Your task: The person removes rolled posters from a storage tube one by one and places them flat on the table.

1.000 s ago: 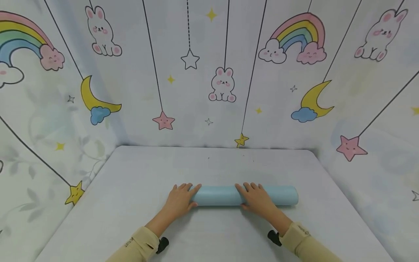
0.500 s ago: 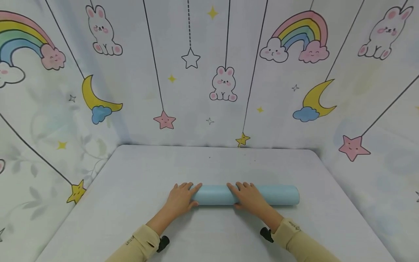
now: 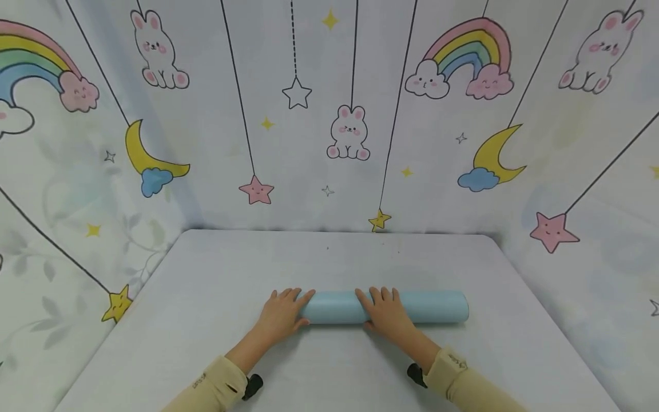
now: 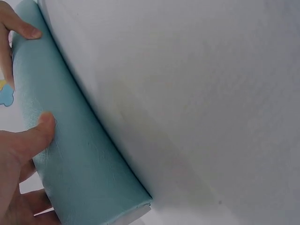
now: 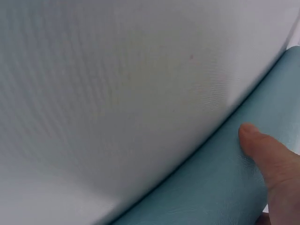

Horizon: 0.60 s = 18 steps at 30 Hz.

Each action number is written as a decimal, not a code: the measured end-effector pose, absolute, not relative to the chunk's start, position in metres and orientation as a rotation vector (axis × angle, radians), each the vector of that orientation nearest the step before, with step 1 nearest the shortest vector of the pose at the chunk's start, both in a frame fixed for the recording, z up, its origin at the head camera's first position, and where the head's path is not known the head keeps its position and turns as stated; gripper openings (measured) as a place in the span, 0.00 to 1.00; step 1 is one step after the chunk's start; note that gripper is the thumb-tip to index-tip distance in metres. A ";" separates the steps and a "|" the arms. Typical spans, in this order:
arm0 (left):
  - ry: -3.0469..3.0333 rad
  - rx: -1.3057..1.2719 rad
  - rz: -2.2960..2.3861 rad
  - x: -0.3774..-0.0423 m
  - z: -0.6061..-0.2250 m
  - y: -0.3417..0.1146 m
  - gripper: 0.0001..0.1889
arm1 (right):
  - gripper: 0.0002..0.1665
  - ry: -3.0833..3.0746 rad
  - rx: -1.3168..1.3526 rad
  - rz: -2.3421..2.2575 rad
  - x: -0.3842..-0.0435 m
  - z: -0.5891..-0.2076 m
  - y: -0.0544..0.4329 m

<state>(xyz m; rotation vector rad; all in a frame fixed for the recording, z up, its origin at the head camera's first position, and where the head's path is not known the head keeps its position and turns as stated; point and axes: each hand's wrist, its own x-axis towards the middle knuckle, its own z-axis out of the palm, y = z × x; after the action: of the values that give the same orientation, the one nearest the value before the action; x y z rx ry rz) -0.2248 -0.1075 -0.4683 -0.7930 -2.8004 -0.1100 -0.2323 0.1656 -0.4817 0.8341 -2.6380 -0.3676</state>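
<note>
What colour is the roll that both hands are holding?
The roll is light blue; it shows best in the head view.

A broad white surface [image 3: 329, 269] with rounded far corners is enclosed by three pale walls: one at the back [image 3: 206, 143], one at the left side and one at the right side. The walls carry a childlike pattern. Thin dark lines [image 3: 238, 86] come down from above, and on them hang white rabbits [image 3: 348, 137], yellow moons [image 3: 487, 153] with small blue clouds [image 3: 477, 180], pink stars [image 3: 256, 190] and yellow stars [image 3: 380, 220]. Two rainbows [image 3: 471, 40] are placed high, one to the left and one to the right. On the left wall [image 3: 31, 229], grey leaves [image 3: 48, 270] are drawn quite faintly. The light is soft and rather even.
</note>
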 end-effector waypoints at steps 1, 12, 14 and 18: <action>-2.798 -0.796 -0.111 -0.224 -0.469 -0.108 0.32 | 0.45 -2.628 0.836 -0.370 -0.232 -0.483 0.166; -2.900 -0.784 -0.272 -0.226 -0.468 -0.113 0.32 | 0.44 -2.648 0.846 -0.316 -0.232 -0.485 0.168; -2.929 -0.767 -0.366 -0.226 -0.466 -0.116 0.31 | 0.45 -2.645 0.844 -0.313 -0.232 -0.485 0.168; -2.950 -0.686 -0.553 -0.226 -0.461 -0.121 0.30 | 0.45 -2.634 0.840 -0.306 -0.232 -0.486 0.169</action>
<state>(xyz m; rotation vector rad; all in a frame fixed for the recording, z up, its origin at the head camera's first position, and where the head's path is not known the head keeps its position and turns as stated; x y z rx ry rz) -0.2262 -0.1205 -0.4607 -0.6857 -2.9496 -0.5532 -0.2321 0.1686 -0.4860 0.8398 -2.6345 -0.3064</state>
